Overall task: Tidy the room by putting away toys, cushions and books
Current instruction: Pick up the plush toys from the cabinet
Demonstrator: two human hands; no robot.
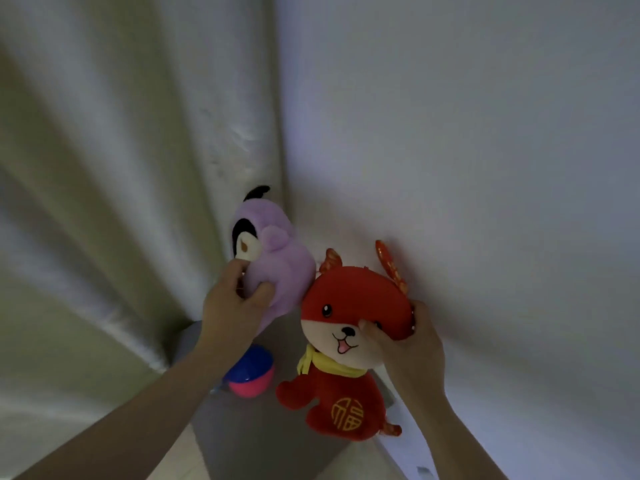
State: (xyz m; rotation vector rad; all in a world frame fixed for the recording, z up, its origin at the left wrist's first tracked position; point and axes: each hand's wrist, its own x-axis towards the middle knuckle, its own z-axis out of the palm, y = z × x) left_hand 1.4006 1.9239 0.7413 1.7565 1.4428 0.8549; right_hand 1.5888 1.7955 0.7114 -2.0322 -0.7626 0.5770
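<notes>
The grey surface (263, 445) in the corner is lying below the toys. The red plush dog (346, 393) is hanging upright just over it, and the right grip (405, 344) is pinching its soft head. The left grip (235, 299) is squeezing the purple plush (277, 265) higher up. Both are probably feeling light and yielding, so taking the body is looking safer than the ears. The small ball (254, 381) is resting on the surface

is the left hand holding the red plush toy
No, the left hand grips the purple plush toy, while the right hand holds the red plush toy.
</notes>
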